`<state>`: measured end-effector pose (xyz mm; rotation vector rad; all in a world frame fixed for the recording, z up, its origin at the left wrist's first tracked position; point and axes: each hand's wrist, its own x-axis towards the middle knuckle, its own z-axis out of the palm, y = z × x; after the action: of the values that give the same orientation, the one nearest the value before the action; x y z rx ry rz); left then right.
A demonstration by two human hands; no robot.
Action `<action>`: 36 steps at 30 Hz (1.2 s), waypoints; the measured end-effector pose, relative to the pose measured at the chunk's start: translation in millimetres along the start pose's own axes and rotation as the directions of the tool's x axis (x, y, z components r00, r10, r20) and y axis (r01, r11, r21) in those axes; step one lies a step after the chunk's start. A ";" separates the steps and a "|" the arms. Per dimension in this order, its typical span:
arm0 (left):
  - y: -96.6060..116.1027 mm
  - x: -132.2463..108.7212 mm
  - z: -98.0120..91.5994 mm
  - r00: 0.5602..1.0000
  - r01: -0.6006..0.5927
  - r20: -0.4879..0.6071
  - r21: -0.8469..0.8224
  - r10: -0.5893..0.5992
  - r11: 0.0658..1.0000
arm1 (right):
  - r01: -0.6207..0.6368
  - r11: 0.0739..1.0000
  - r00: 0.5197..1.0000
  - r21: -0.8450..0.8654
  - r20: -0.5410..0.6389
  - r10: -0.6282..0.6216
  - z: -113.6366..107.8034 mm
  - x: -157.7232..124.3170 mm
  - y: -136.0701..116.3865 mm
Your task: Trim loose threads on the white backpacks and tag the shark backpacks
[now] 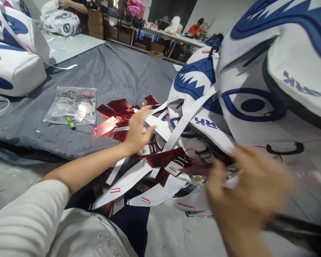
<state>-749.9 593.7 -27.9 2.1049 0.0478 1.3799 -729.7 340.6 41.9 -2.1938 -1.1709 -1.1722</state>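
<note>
Several white shark-print backpacks with blue trim lie at the right; the largest backpack (251, 71) fills the right side, with a smaller backpack (195, 82) beside it. My left hand (139, 130) has its thumb and fingers apart, over a white strap (160, 128) and close to a pile of shiny red tags (120, 110). Black hang tags with a white barcode label (173, 167) hang below it. My right hand (251, 189) is smeared by motion in front of the largest backpack's lower part; whether it grips anything is not visible. White shoulder straps (155, 192) dangle over the table's near edge.
A clear plastic bag (72, 105) of small items and a green marker (71, 123) lie on the grey cloth (117, 67). More shark backpacks (18, 67) stand at the left. At the back are a co-worker's arm (75, 6), another person (194, 30) and a long table (182, 38).
</note>
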 end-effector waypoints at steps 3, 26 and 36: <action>-71.5 -48.2 -41.5 0.951 0.290 0.028 0.255 -0.307 0.923 | 0.140 0.990 0.924 0.016 0.358 -0.137 77.4 -1.4 -41.5; -128.8 -129.5 -95.2 0.808 0.160 0.356 0.634 -0.469 0.757 | 0.141 0.897 0.784 -0.419 0.601 0.157 246.8 -67.2 113.9; -172.0 -132.7 -101.9 0.792 0.083 0.403 0.672 -0.458 0.735 | 0.248 0.861 0.824 -0.445 0.564 0.054 242.8 -97.3 239.1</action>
<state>-845.9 734.6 -196.6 2.8254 0.6599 0.5456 -444.3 314.4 -166.4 -3.0682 -1.3192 -0.9685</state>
